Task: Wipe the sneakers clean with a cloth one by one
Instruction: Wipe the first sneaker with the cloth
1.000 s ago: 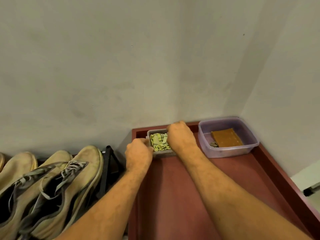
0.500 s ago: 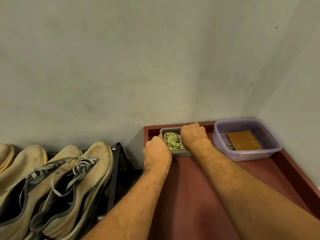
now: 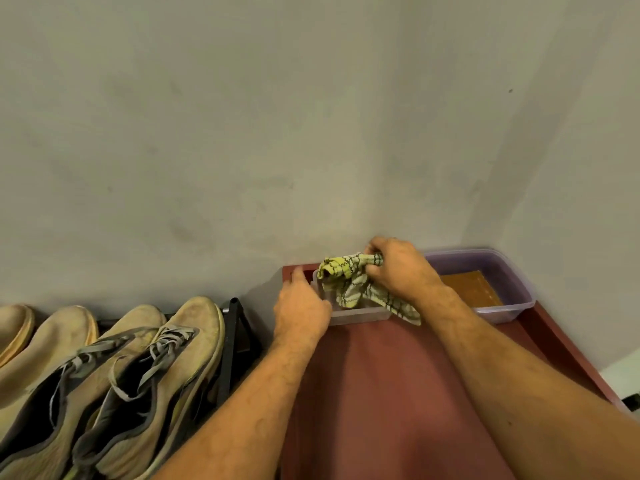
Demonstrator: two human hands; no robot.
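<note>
Grey walls [image 3: 242, 133] fill the far side and meet in a corner on the right. Below them sits a red tray [image 3: 568, 348]. On the left, tan sneakers [image 3: 138, 368] wait in a row, well apart from the tray's boxes. A purple tub [image 3: 519, 289] stands in the far right corner of the tray with a brown pad [image 3: 471, 289] inside. Just left of it is a small clear box [image 3: 360, 315]. The left hand [image 3: 301, 306] holds that box at its left side, fingers curled on it. The right hand [image 3: 398, 268] pinches the yellow cloth [image 3: 349, 282] and lifts it out of the box. This looks like the getting-the-cloth step. Next, the cloth needs carrying left to the nearest sneaker.
</note>
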